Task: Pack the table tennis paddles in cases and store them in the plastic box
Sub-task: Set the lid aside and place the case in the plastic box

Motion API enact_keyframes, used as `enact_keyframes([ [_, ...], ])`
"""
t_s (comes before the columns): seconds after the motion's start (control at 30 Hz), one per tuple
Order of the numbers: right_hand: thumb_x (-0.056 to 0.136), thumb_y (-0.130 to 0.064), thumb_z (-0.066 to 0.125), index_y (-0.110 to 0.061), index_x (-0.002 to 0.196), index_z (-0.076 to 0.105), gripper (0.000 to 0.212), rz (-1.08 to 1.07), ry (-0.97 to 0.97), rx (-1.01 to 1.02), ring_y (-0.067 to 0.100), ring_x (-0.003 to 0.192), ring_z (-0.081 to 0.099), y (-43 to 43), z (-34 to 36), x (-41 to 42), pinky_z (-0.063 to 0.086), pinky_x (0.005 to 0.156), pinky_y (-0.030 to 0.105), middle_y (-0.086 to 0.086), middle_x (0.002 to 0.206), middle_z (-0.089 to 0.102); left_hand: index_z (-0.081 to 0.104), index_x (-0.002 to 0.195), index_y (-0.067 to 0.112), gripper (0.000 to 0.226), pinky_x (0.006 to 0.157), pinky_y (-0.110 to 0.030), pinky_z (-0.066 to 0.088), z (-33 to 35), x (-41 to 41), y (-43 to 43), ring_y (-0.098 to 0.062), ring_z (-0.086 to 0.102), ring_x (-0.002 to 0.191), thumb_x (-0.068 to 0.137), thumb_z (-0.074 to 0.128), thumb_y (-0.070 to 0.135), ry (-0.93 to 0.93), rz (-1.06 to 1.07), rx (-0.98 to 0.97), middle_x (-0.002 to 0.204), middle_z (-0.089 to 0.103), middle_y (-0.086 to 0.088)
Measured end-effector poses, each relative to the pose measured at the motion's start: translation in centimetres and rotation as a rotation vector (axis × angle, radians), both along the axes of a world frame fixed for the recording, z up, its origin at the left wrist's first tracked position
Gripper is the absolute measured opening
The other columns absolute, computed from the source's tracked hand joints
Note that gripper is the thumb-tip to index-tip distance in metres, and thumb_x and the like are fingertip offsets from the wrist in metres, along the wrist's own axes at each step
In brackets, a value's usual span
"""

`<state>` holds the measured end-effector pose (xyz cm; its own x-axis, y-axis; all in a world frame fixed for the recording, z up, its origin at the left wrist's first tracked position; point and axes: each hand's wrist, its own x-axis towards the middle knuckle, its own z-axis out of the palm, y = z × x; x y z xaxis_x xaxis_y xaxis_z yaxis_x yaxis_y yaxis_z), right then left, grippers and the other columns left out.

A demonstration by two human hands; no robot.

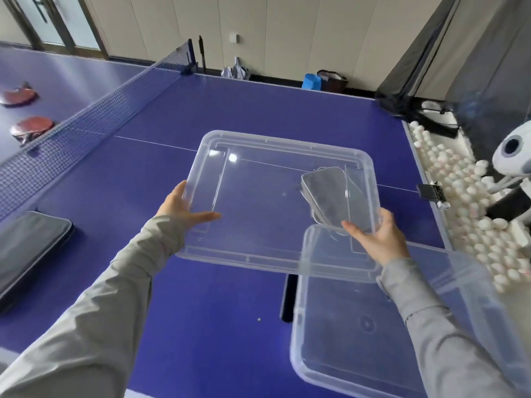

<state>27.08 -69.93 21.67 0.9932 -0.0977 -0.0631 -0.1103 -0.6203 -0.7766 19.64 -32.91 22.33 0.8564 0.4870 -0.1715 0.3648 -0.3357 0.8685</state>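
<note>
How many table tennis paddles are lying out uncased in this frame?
2. Both lie beyond the net on the table's far left: one paddle farther back, another paddle close to the net. Closed cases could hide more.

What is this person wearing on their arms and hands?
Both arms are covered by long light grey sleeves of a smooth, slightly creased fabric, reaching to the wrists. The right sleeve's cuff shows a seam. The left hand and right hand are bare: no gloves, rings or watch show.
</note>
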Motion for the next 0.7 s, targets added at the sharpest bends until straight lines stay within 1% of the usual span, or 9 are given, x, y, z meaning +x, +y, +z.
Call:
enact_keyframes([
  [0.1, 0.065, -0.049, 0.08, -0.01, 0.137, 0.037, 0.092, -0.054, -0.043, 0.018, 0.027, 0.124, 0.047, 7.2, -0.6, 2.4, 0.041, 0.101, 0.036, 0.009, 0.137, 0.048, 0.028, 0.141, 0.038, 0.104, 0.07, -0.039, 0.051, 0.1, 2.7, 6.8, -0.023, 0.048, 0.116, 0.057, 0.089, 0.035, 0.062, 0.018, 0.03, 0.129, 0.045, 0.008],
  [0.17, 0.065, -0.05, 0.08, -0.008, 0.136, 0.036, 0.094, -0.092, -0.066, 0.007, 0.027, 0.121, 0.047, 11.6, -1.0, 4.4, 0.04, 0.099, 0.035, 0.009, 0.134, 0.048, 0.029, 0.142, 0.032, 0.105, 0.082, -0.046, 0.052, -0.5, 4.9, 10.7, -0.023, 0.048, 0.119, 0.055, 0.089, 0.036, 0.057, 0.035, 0.041, 0.135, 0.046, 0.003],
  [0.23, 0.065, -0.05, 0.08, -0.008, 0.136, 0.035, 0.094, -0.126, -0.057, 0.0, 0.027, 0.12, 0.047, 15.2, -1.7, 6.5, 0.038, 0.097, 0.035, 0.009, 0.134, 0.047, 0.036, 0.137, 0.022, 0.098, 0.09, -0.045, 0.05, -1.3, 7.4, 13.9, -0.027, 0.052, 0.117, 0.056, 0.089, 0.033, 0.044, 0.035, 0.08, 0.132, 0.049, -0.002],
  [0.3, 0.066, -0.05, 0.08, -0.009, 0.136, 0.036, 0.092, -0.112, -0.031, 0.001, 0.026, 0.123, 0.045, 17.9, -2.9, 8.2, 0.039, 0.1, 0.037, 0.009, 0.134, 0.045, 0.043, 0.131, 0.019, 0.089, 0.081, -0.039, 0.051, -2.5, 9.7, 16.3, -0.029, 0.056, 0.104, 0.056, 0.089, 0.032, 0.056, 0.026, 0.112, 0.127, 0.046, -0.005],
  [0.4, 0.066, -0.047, 0.08, -0.01, 0.132, 0.042, 0.085, -0.076, 0.008, -0.032, 0.026, 0.123, 0.044, 20.3, -5.5, 10.2, 0.037, 0.099, 0.033, 0.011, 0.131, 0.045, 0.042, 0.134, 0.018, 0.091, 0.057, -0.027, 0.046, -5.3, 12.6, 18.8, -0.017, 0.056, 0.074, 0.057, 0.088, 0.036, 0.128, 0.007, 0.131, 0.125, 0.038, -0.002],
  [0.43, 0.066, -0.046, 0.08, -0.009, 0.132, 0.043, 0.084, -0.073, 0.017, -0.048, 0.026, 0.123, 0.043, 20.9, -6.6, 10.7, 0.037, 0.1, 0.032, 0.012, 0.131, 0.045, 0.041, 0.134, 0.017, 0.092, 0.051, -0.024, 0.043, -6.4, 13.5, 19.4, -0.014, 0.054, 0.071, 0.058, 0.088, 0.037, 0.152, -0.002, 0.133, 0.123, 0.037, -0.001],
  [0.5, 0.068, -0.046, 0.079, -0.009, 0.137, 0.038, 0.088, -0.079, 0.046, -0.065, 0.026, 0.129, 0.038, 21.8, -8.9, 11.7, 0.032, 0.105, 0.033, 0.013, 0.136, 0.039, 0.041, 0.134, 0.016, 0.092, 0.056, -0.027, 0.046, -8.8, 14.9, 20.5, -0.02, 0.056, 0.086, 0.058, 0.088, 0.037, 0.183, -0.025, 0.142, 0.123, 0.037, -0.001],
  [0.57, 0.07, -0.048, 0.077, -0.009, 0.141, 0.032, 0.093, -0.102, 0.103, -0.085, 0.025, 0.131, 0.035, 22.6, -11.2, 12.6, 0.031, 0.105, 0.033, 0.011, 0.14, 0.034, 0.041, 0.134, 0.015, 0.091, 0.073, -0.033, 0.048, -11.3, 16.1, 21.1, -0.027, 0.052, 0.11, 0.059, 0.088, 0.036, 0.207, -0.041, 0.151, 0.127, 0.037, -0.005],
  [0.7, 0.068, -0.051, 0.077, -0.008, 0.137, 0.036, 0.091, -0.12, 0.16, -0.138, 0.027, 0.125, 0.038, 23.7, -15.5, 14.1, 0.033, 0.098, 0.031, 0.012, 0.133, 0.038, 0.041, 0.133, 0.012, 0.092, 0.086, -0.038, 0.05, -15.9, 17.8, 22.1, -0.029, 0.048, 0.117, 0.058, 0.088, 0.039, 0.26, -0.062, 0.157, 0.129, 0.034, -0.006],
])
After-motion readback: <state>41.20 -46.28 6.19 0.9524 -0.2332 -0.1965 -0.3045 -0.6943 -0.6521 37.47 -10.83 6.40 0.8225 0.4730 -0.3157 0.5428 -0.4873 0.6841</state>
